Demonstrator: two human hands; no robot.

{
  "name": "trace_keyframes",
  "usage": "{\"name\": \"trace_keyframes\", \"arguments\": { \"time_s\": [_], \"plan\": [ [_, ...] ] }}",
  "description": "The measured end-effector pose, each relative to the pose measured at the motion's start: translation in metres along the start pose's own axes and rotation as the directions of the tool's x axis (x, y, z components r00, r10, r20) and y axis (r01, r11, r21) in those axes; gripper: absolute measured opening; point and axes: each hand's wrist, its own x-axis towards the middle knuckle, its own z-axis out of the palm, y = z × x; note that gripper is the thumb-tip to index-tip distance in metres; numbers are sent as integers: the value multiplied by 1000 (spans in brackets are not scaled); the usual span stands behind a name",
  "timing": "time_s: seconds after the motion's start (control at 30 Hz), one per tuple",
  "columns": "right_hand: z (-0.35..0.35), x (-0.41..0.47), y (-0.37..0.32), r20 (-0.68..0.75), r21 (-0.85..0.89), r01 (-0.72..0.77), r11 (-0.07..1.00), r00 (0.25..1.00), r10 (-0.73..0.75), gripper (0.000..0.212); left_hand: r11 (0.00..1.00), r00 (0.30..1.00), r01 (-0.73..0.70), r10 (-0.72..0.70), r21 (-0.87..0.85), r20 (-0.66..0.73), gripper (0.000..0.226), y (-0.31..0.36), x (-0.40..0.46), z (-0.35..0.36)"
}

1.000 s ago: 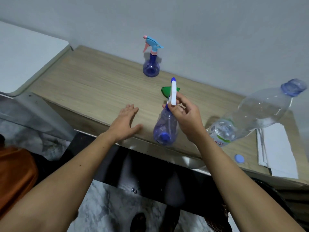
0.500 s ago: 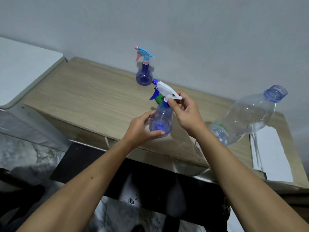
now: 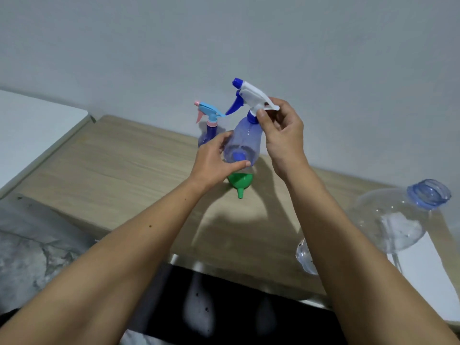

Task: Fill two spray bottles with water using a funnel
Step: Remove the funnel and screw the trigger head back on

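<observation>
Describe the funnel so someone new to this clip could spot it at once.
Find the long wooden table against the grey wall. Near its middle, just under the spray bottle that the left hand and right hand hold up, the funnel lies on its side, spout toward the camera. It is the only green thing there; the bottles are blue or clear.

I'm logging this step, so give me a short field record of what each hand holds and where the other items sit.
left hand: grip around the body of the clear blue plastic spray bottle with white trigger head, lifted off the desk
right hand: pinching that bottle's neck collar
green plastic funnel: on the wooden desk, below the held bottle
second blue spray bottle with light-blue and pink trigger: standing behind
large clear water bottle: uncapped, right side
</observation>
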Motion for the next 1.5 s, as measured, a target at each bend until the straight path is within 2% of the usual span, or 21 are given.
{"name": "trace_keyframes", "arguments": {
  "time_s": [0.3,0.63,0.83,1.03,1.2,1.33,1.43,1.5],
  "plan": [
    [11,46,57,-79,134,-105,985,990,117,17,997,997,73,-73,28,15,88,-27,54,35],
    [21,60,109,-85,234,-219,947,966,245,14,976,976,214,-212,-36,41,83,-64,60,63],
    [27,59,120,-67,190,-216,958,970,232,9,979,978,205,-205,3,39,88,-81,63,68],
    [24,58,116,-58,113,-209,971,975,216,16,979,979,200,-198,-30,44,93,-85,63,68],
    [23,51,117,-108,160,-209,965,968,227,17,978,976,199,-192,-61,105,103,-85,58,61],
    [30,39,120,-190,221,-199,955,951,242,32,974,973,207,-196,-89,118,117,-90,44,51],
    [35,25,117,-286,160,-172,972,934,213,34,971,980,195,-189,-135,59,104,-94,34,38],
    [38,10,120,-337,95,-141,985,927,165,32,975,984,168,-173,-146,-28,81,-98,29,29]
  ]
}}
